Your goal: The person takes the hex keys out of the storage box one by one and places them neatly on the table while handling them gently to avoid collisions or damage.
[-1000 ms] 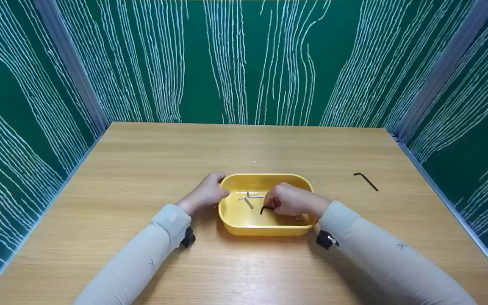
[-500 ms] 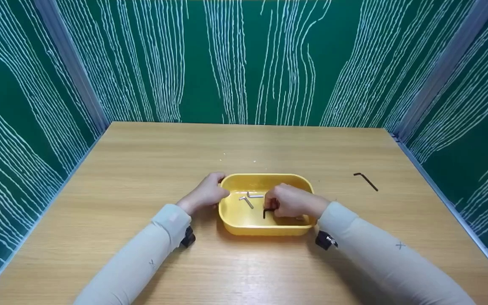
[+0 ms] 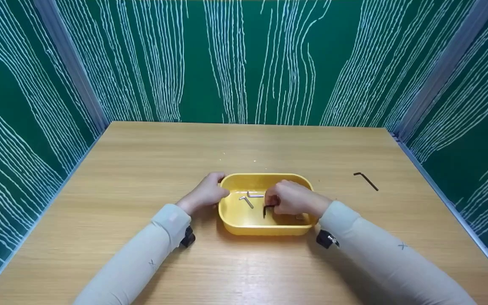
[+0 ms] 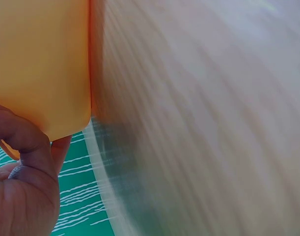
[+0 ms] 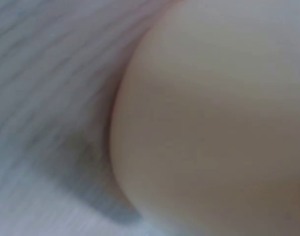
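Observation:
A yellow plastic bin [image 3: 265, 230] stands on the wooden table. My left hand [image 3: 203, 195] grips its left end, thumb over the rim; the left wrist view shows the bent fingers [image 4: 29, 137] against the bin's outer wall [image 4: 41, 54]. Inside the bin, my right hand [image 3: 294, 200] pinches a black hex key [image 3: 264, 211] whose bent end sticks out toward the near side. The rest of that key is hidden by the fingers. Left of it, two silver hex keys, one slanted [image 3: 248, 203] and one lying crosswise [image 3: 256, 196], rest on the bin floor.
Another black hex key [image 3: 367, 182] lies on the table, right of the bin. Small pale specks [image 3: 254, 161] dot the table behind the bin. Green walls with white lines [image 3: 193, 63] enclose the table's back and sides. The bin's outer wall [image 5: 208, 123] fills much of the blurred right wrist view.
The held black hex key has turned in my right fingers: its bent end has swung slightly right and now points more toward the near side. My left hand and the bin have stayed put.

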A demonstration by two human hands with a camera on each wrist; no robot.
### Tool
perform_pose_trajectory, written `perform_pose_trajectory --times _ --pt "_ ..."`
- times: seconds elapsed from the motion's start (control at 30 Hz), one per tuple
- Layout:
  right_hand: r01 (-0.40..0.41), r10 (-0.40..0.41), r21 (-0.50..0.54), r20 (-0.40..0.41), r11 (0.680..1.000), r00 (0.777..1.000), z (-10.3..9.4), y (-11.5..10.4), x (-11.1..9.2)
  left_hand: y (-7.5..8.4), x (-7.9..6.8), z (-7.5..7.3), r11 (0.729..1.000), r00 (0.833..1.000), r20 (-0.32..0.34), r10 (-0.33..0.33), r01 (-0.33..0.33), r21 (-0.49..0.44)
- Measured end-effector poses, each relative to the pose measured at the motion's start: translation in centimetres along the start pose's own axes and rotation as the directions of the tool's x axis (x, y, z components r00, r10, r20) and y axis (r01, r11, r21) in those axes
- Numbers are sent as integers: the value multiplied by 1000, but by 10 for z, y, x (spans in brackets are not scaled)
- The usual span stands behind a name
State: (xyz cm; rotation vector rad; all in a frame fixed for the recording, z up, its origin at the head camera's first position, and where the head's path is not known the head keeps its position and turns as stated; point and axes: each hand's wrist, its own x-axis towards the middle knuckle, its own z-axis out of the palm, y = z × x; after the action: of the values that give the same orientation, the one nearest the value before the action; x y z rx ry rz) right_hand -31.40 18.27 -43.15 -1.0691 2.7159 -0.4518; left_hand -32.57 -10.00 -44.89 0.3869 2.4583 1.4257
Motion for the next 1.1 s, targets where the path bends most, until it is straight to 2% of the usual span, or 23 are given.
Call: perform_pose_trajectory --times 0.37,0.67,0.9,1.1 --pt "-104 104 27 0 994 995 -8 -5 -2 0 0 0 1000 1000 -6 -5 5 -13" --pt "-63 65 45 -41 997 997 -14 -2 -4 0 -1 0 1000 1000 -4 7 -7 -24" --pt "20 -15 57 -87 998 996 -22 0 -6 -1 -1 0 1000 1000 3 18 -18 -17" --pt "4 4 83 -99 997 995 -29 0 -9 0 -1 1 1000 1000 -2 18 -18 0"
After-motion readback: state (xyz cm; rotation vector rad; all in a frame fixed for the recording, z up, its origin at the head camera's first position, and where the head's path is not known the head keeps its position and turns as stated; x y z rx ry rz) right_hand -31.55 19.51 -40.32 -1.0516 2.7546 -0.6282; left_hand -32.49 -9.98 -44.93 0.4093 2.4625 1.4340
